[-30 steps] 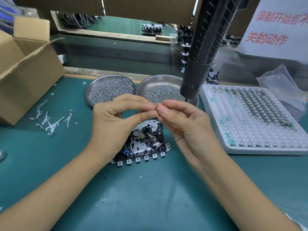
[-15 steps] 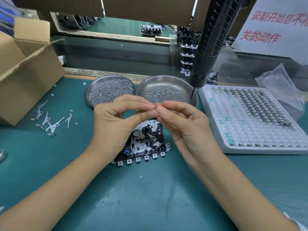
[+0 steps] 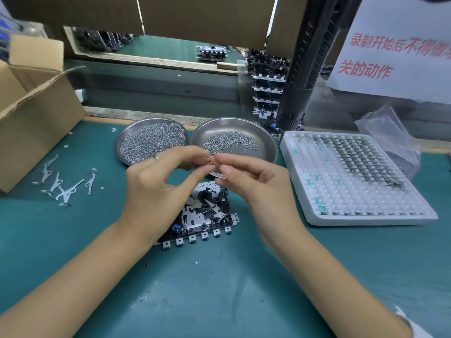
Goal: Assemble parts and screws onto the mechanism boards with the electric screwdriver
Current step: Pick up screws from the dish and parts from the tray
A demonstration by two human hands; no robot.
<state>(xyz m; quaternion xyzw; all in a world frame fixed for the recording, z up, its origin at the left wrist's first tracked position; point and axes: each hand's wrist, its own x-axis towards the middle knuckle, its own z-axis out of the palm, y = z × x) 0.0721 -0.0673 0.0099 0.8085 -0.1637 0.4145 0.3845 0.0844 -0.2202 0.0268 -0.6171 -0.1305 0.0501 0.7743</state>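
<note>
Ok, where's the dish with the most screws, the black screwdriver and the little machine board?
Fuller screw dish (image 3: 152, 140), head view, on its screw pile.
Electric screwdriver (image 3: 296, 103), head view, lower barrel.
Mechanism board (image 3: 207, 215), head view, middle metal parts.

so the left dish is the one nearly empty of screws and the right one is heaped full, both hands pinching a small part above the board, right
Not quite: the head view shows it reversed. The left dish is heaped full and the right dish holds only a thin scatter. The rest holds: left hand and right hand pinch a small part above the board.
</note>
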